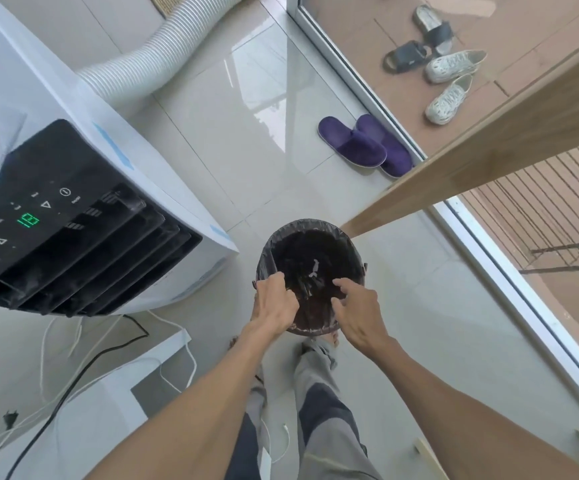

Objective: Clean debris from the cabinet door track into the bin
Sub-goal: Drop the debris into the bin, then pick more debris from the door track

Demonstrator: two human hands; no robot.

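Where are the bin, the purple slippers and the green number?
Bin (348,237): head view, far rim with its black liner.
Purple slippers (353,145): head view, top of the left slipper.
Green number (28,220): head view, lit digits on the black panel.

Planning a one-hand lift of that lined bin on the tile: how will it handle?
Probably light: the bin is small and holds only a few scraps. The thin black liner folded over its rim may slip or bunch under the fingers. It looks taller than wide on glossy tile, so a sideways push could slide or tip it.
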